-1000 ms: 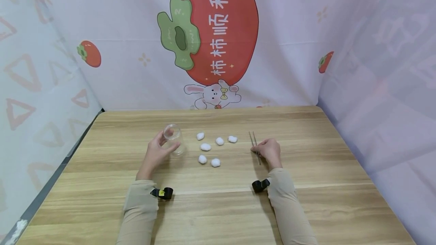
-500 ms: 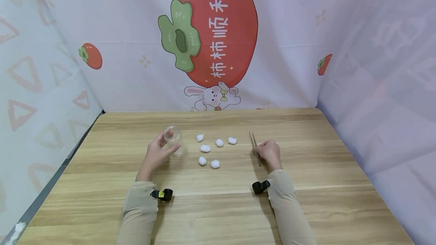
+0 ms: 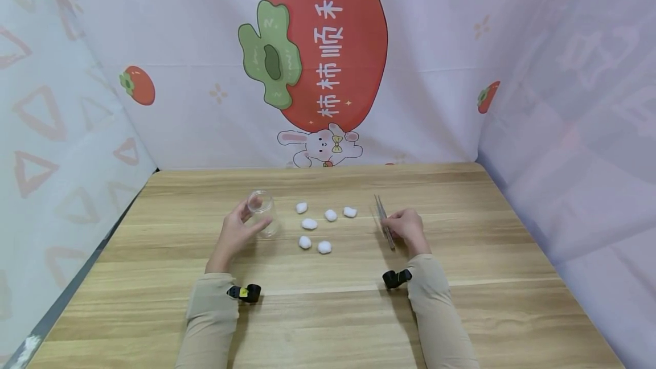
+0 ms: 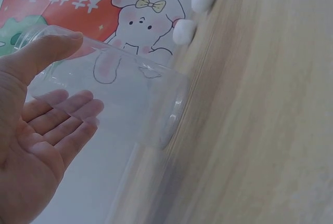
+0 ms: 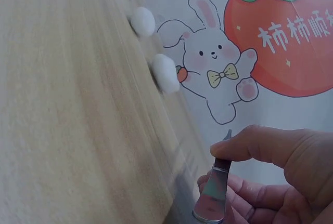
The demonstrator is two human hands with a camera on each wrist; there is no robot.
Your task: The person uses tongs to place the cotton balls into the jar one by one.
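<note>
A clear, empty jar (image 3: 270,214) stands upright on the table to the left of the cotton balls. My left hand (image 3: 237,233) grips it, thumb and fingers on either side; in the left wrist view the fingers (image 4: 67,112) show through its wall. On the right, my right hand (image 3: 408,226) holds metal tweezers (image 3: 380,208) between thumb and fingers, tips toward the back of the table. The tweezers' broad rear end (image 5: 212,198) shows close in the right wrist view. Several white cotton balls (image 3: 309,224) lie between my hands, the nearest to the tweezers being one cotton ball (image 3: 350,212).
The wood-grain table (image 3: 328,312) ends at a back edge against a printed cloth (image 3: 205,124). Cloth walls also rise at left and right. Each sleeved wrist carries a small black camera, the left camera (image 3: 251,293) and the right camera (image 3: 393,279).
The tweezers have shifted slightly in my right hand, their tips now closer together and a little farther back. My left hand and the jar stay put, and the cotton balls have not moved.
</note>
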